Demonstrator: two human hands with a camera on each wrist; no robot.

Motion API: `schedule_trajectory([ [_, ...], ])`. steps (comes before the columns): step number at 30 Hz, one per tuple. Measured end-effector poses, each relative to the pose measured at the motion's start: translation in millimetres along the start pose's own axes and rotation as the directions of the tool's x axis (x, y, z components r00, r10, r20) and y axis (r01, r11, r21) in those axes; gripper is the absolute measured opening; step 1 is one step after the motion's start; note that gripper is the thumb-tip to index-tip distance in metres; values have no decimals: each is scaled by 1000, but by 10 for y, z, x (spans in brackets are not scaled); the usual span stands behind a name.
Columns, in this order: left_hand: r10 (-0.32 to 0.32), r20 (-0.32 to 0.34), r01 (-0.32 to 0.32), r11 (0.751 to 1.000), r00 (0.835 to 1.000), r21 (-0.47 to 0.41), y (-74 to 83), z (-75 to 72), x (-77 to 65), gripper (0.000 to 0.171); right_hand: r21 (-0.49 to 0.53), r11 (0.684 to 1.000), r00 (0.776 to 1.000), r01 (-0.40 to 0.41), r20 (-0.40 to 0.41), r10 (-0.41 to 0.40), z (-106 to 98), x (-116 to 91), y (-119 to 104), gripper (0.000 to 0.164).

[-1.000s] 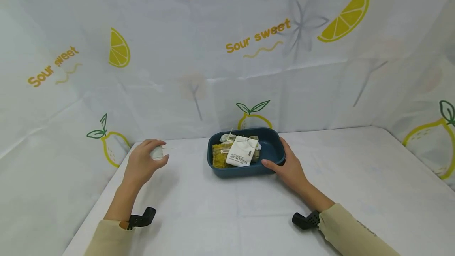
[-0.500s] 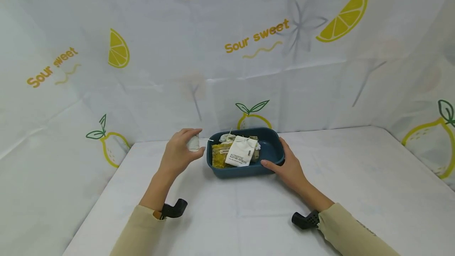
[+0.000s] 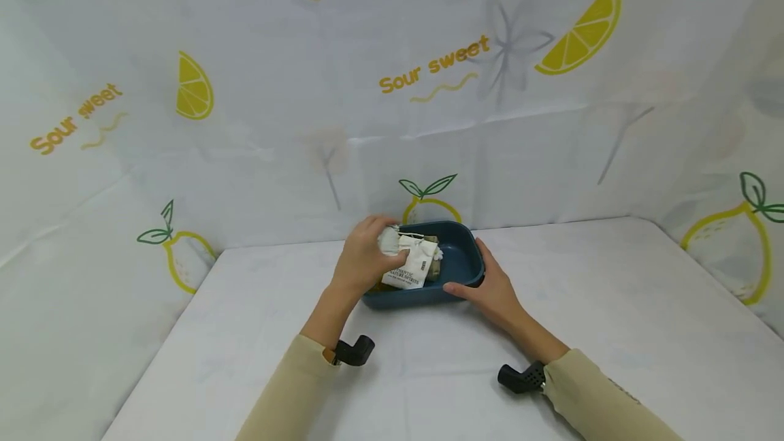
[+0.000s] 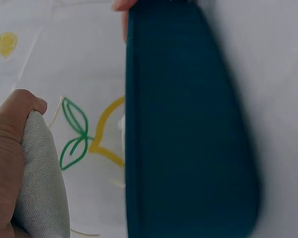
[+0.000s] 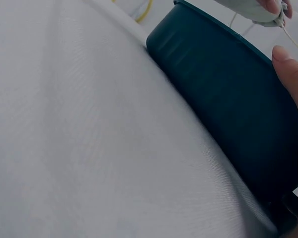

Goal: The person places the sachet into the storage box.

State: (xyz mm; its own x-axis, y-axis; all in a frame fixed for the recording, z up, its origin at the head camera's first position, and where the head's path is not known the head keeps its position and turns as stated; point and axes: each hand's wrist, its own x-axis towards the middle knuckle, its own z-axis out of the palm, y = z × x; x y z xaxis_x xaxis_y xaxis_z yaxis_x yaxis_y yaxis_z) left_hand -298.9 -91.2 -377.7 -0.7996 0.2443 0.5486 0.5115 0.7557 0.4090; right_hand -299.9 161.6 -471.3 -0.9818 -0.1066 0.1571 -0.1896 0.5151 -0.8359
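Observation:
My left hand (image 3: 360,258) pinches a small pale grey-green cloth pouch (image 4: 42,178) with light drawstrings, above the left part of a dark blue plastic bin (image 3: 456,258). My right hand (image 3: 495,297) grips the bin's right end, its thumb over the front rim in the right wrist view. Inside the bin lies a white drawstring pouch (image 3: 415,265) with dark printed lettering, and an olive-coloured pouch (image 3: 434,268) sits beside it. The left hand hides most of the bin's left side and what lies there. The bin's right part shows bare floor.
A white cloth covers the table (image 3: 245,332). Behind the bin rises a white curtain (image 3: 275,175) printed with lemons and lettering, close to the table's back edge.
My left hand has carried the grey-green pouch rightward, from the table's left side to over the bin. My right hand has kept its grip on the bin. The head view has shifted slightly.

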Motion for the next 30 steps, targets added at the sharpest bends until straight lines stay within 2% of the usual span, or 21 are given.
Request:
schedule_trajectory([
  [10,54,84,-53,998,995,-17,182,468,139,53,52,998,1000,18,-7,-18,13,-11,29,115],
  [16,43,131,-43,999,990,-1,286,668,225,54,63,998,1000,21,-15,-20,19,-20,20,115],
  [19,25,175,-29,999,984,19,311,765,250,54,59,998,999,27,-19,-26,16,-20,17,115],
  [22,-29,242,15,998,970,59,313,846,258,55,70,997,999,36,-16,-35,25,-18,8,115],
  [24,-65,291,37,994,954,100,323,886,271,58,73,996,999,41,-15,-40,24,-17,1,115],
  [28,-73,380,13,987,922,159,366,934,317,64,78,996,999,37,-17,-36,13,-21,3,115],
  [30,-67,424,4,989,903,147,385,940,333,65,77,996,999,36,-17,-35,11,-23,9,114],
])
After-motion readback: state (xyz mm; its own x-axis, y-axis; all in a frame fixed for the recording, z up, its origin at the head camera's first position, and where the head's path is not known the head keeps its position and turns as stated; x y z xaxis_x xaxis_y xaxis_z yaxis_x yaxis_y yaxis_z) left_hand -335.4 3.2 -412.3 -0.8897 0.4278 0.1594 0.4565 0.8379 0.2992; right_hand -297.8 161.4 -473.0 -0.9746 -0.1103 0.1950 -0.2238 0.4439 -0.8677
